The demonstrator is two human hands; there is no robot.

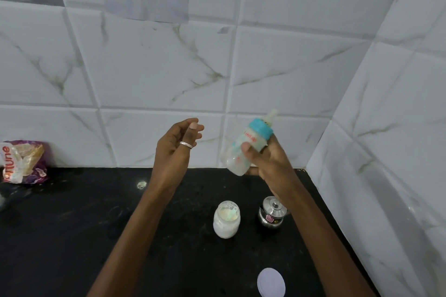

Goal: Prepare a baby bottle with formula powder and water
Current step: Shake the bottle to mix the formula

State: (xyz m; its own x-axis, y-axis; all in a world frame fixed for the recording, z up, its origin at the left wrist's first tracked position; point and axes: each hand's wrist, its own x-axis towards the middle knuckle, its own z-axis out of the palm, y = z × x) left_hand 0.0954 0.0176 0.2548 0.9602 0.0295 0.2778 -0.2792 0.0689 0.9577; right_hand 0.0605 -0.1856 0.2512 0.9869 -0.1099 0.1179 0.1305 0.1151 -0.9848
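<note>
My right hand (268, 164) grips a small baby bottle (243, 147) with a blue collar and a pale teat, tilted up to the right in the air above the counter; it looks blurred and milky inside. My left hand (176, 147) is raised to the left of the bottle, fingers loosely curled, holding nothing, with a ring on one finger. Below, an open jar of white formula powder (226, 219) stands on the black counter (72, 236).
A small steel lidded pot (271, 213) stands right of the jar, partly behind my right forearm. A white round lid (271, 282) lies near the front edge. A purple packet (23, 161) leans against the tiled wall at far left. Tiled walls close the back and right.
</note>
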